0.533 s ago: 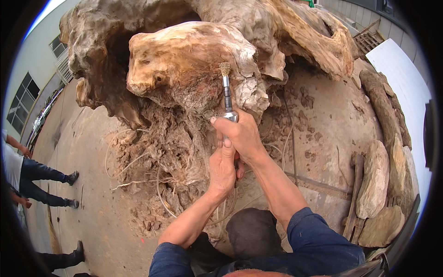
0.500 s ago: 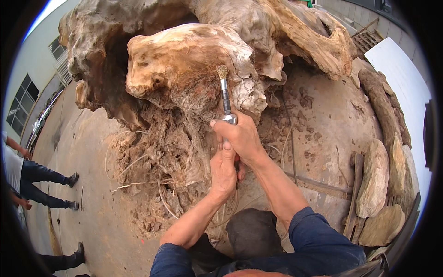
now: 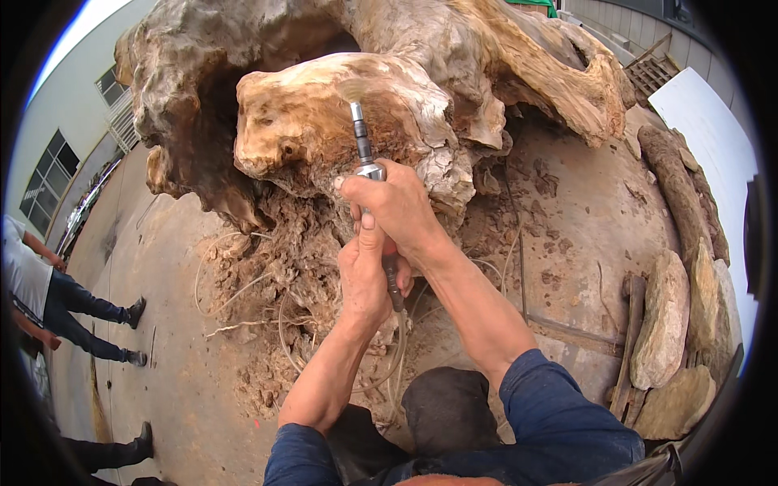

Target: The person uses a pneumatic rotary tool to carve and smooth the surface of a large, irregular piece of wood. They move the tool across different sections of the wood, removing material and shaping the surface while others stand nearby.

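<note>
- Right hand (image 3: 393,202): upper of the two; fingers wrapped around the tool (image 3: 362,142) just below its silver collar; thumb laid across it, tip toward the left.
- Left hand (image 3: 362,275): close below the right; fingers closed about the tool's lower body; thumb pointing up along it.
- Forearms: two, bare, stretched forward and converging on the tool; blue sleeves (image 3: 567,405) at the elbows.
- Tool: silver-and-black shaft, leaning slightly left; bristle head blurred, in front of the stump's pale lobe; whether it touches cannot be told.
- Stump (image 3: 405,81): one, large, gnarled, across the ground's far middle; hollows above, crumbly brown underside.
- Hose (image 3: 400,348): pale, looped on the ground below the hands.
- Ground (image 3: 178,324): grey-brown, dusty; brown scraps (image 3: 545,178) strewn right of the stump.
- Log (image 3: 674,186): rough, along the ground's right edge.
- Slabs (image 3: 660,324): pale, several, toward the near right corner; wood or stone, cannot be told; a dark plank (image 3: 629,344) beside them.
- White panel (image 3: 705,121): beyond the log.
- Person (image 3: 28,259): pale shirt, dark trousers, at the ground's left edge; another's leg (image 3: 109,454) at the near left corner.
- Building (image 3: 73,89): pale wall, dark-paned windows, beyond the left edge.
</note>
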